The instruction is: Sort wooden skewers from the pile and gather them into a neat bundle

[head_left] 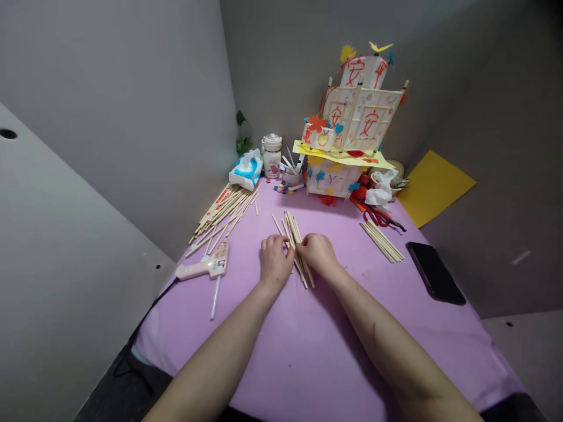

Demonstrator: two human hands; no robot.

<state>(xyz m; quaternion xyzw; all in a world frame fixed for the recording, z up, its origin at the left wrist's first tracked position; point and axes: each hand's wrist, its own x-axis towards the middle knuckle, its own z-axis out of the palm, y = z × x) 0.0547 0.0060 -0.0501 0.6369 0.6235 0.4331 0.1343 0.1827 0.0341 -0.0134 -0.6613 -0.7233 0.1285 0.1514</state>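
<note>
Forearms (229,346) foremost, head view: left hand (275,257) loosely curled, right hand (317,252) with fingertips drawn together, both at the loose sticks (291,227) (firm grip: cannot tell). These lie between them on purple cloth (281,363); probably light, stiff, snappable, best pinched mid-length. Look: pale, slim, straight, slightly fanned.

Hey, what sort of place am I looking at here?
Probably a small craft corner: a glue gun, loose wooden sticks and a paper-and-stick model share a cloth-covered table set against grey walls.
</note>
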